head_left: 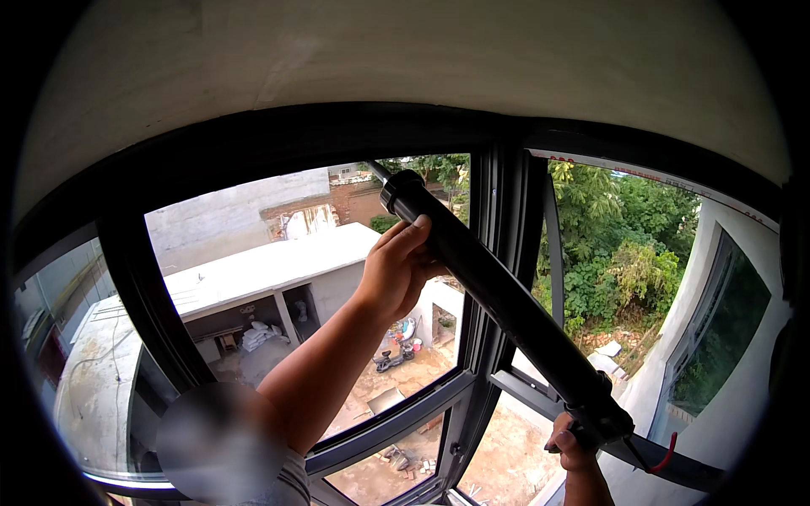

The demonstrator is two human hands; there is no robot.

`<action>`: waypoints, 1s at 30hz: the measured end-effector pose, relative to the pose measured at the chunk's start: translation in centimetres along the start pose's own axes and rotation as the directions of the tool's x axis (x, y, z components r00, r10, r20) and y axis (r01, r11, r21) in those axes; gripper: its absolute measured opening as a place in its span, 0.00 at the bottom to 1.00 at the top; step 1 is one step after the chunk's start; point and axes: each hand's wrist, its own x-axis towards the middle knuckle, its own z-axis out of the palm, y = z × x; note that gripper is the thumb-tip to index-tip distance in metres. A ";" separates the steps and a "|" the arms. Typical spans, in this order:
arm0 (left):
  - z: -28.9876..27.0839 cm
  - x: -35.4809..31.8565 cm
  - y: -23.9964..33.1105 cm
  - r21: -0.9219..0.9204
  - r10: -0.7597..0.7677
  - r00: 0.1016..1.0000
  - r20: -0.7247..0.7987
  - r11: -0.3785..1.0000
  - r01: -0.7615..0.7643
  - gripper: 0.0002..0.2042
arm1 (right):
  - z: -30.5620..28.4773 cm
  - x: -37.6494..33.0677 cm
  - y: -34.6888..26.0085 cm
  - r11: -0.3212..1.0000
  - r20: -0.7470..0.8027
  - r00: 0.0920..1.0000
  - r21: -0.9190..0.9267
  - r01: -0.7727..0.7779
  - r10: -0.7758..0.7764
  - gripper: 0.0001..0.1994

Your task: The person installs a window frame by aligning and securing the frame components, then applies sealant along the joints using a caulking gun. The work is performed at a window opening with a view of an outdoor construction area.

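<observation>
Most of the frame is filled by a dark-framed window [494, 253], with a pale ceiling [405, 59] seen across the top. A long black caulking gun [506, 304] is held slantwise from upper centre down to lower right, its nozzle raised against the upper frame. The barrel near its front end is gripped by the left hand [398, 266], fingers wrapped over it. The handle at lower right is clasped by the right hand [570, 444]; a small red hook [666, 455] is seen just beside it.
</observation>
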 end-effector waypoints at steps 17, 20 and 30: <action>3.3 13.9 -10.5 0.005 -0.153 0.988 0.024 0.988 0.153 0.22 | -7.8 4.0 5.0 0.997 -0.271 0.960 0.012 -0.076 0.076 0.13; 3.3 15.0 -11.3 -0.002 -0.161 0.987 0.029 0.987 0.161 0.22 | -7.7 4.2 4.3 0.996 -0.270 0.960 -0.039 -0.086 0.072 0.13; 4.5 15.4 -11.4 0.015 -0.166 0.986 -0.024 0.986 0.167 0.23 | -7.7 6.6 0.9 0.997 -0.051 0.998 0.062 0.034 -0.031 0.38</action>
